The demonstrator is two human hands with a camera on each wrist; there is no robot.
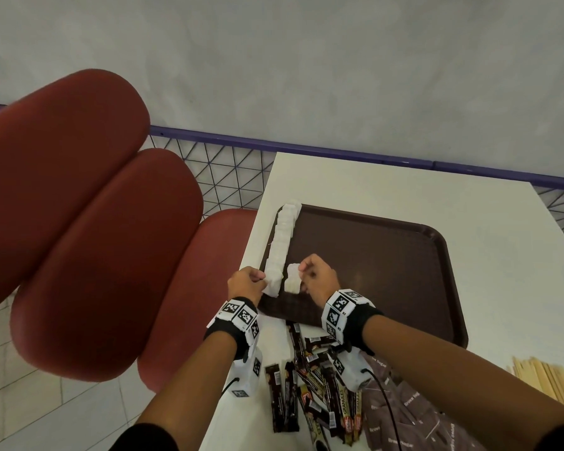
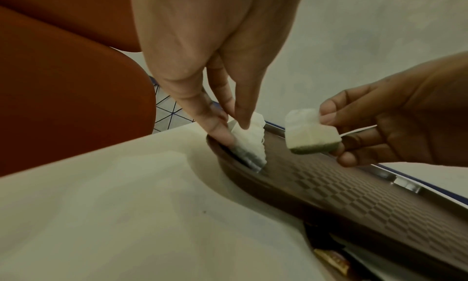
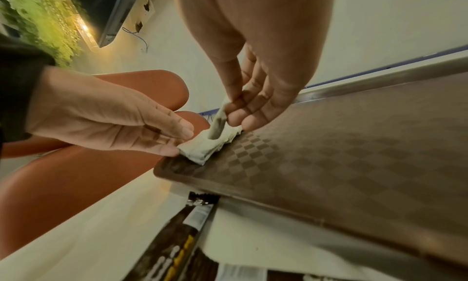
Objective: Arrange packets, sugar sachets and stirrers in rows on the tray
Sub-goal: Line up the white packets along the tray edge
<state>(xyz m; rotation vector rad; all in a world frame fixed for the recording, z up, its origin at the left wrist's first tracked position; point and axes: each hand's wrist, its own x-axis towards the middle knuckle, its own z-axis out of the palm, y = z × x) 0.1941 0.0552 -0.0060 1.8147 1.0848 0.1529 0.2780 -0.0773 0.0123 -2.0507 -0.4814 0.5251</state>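
Near the table edge, dark packets (image 1: pixel 293 385), brown sugar sachets (image 1: pixel 401 415) and stirrers (image 1: pixel 547 379) wait untouched. On the tray (image 1: pixel 388 255), the left hand (image 1: pixel 245 284) pinches the nearest white sachet of one row (image 1: pixel 282 242) — the right hand (image 1: pixel 318 276) pinches another sachet (image 1: pixel 293 278) beside it.

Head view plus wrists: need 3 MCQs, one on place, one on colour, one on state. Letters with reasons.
1. Where does the row of white packets lie?
A. along the tray's left edge
B. across the tray's middle
C. off the tray

2. What colour is the tray?
A. blue
B. dark brown
C. white

3. What is the right hand doing?
A. lying flat on the table
B. pinching a white packet
C. gripping stirrers

Key: 1 A, the row hugs the left rim; 2 B, brown checkered surface; 3 B, its fingers pinch the packet above the tray.
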